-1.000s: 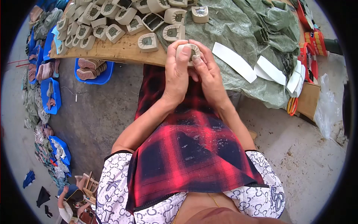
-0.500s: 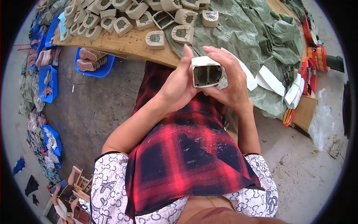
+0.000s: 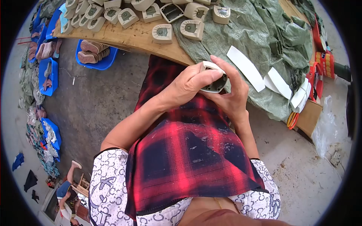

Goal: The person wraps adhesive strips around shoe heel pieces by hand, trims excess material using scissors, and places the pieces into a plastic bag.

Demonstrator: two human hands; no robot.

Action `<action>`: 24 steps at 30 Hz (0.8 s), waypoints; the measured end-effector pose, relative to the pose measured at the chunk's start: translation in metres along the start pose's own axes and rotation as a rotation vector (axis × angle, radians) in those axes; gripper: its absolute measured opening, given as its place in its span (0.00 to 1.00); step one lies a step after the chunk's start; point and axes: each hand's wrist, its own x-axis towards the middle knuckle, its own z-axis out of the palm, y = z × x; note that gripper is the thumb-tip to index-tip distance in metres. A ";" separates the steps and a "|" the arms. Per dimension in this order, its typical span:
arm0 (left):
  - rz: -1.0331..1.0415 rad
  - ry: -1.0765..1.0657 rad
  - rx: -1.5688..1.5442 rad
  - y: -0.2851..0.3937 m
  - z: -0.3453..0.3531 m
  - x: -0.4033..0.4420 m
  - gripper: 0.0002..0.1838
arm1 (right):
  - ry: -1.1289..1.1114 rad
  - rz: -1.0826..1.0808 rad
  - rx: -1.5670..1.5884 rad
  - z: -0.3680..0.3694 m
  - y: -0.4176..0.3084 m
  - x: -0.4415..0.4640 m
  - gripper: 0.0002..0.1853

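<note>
In front of my plaid apron I hold a hollow shoe heel block point(image 3: 220, 89) with a pale rim and dark inside. My left hand point(image 3: 185, 86) grips it from the left, its thumb lying across the top edge. Around the right side curve the fingers and thumb of my right hand point(image 3: 235, 88). The hands cover much of the block. Just beyond the right hand, a long white strip point(image 3: 246, 68) lies on the green woven sheet point(image 3: 252, 41). Several beige heel blocks point(image 3: 192, 29) sit on the wooden table point(image 3: 139, 43) ahead.
More white strips point(image 3: 278, 83) and an orange-handled tool point(image 3: 292, 120) are at the table's right edge. A blue basin point(image 3: 98, 66) with pink soles stands on the floor at left. Other blue bins point(image 3: 48, 77) line the far left. Another person point(image 3: 67, 196) is at lower left.
My left thumb has come over the top edge of the heel block, whose opening is now more covered. The block has shifted slightly right and down. The long white strip shows more fully.
</note>
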 end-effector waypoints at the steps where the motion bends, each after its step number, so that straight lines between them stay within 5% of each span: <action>1: -0.013 -0.018 0.026 0.005 0.000 -0.001 0.21 | -0.006 0.014 0.024 0.001 0.000 0.000 0.38; 4: -0.148 -0.006 -0.048 0.010 -0.004 -0.007 0.20 | -0.332 0.284 0.466 -0.018 -0.013 0.017 0.37; 5: -0.177 -0.012 -0.071 0.009 -0.006 -0.008 0.20 | -0.373 0.388 0.860 -0.021 -0.006 0.017 0.30; 8: -0.212 -0.115 0.081 0.010 -0.011 -0.012 0.23 | -0.505 0.477 0.780 -0.031 -0.003 0.032 0.18; 11: -0.195 -0.178 0.075 0.011 -0.013 -0.015 0.34 | -0.640 0.438 0.687 -0.027 -0.005 0.040 0.17; 14: -0.161 -0.125 -0.131 0.000 -0.011 -0.016 0.46 | -0.588 0.586 0.796 -0.022 -0.007 0.043 0.16; 17: -0.105 -0.045 -0.337 0.004 -0.003 -0.011 0.44 | -0.460 0.625 0.943 -0.018 -0.013 0.042 0.17; 24: -0.077 0.151 -0.202 0.007 0.010 -0.005 0.40 | -0.362 0.528 0.951 -0.010 -0.004 0.040 0.17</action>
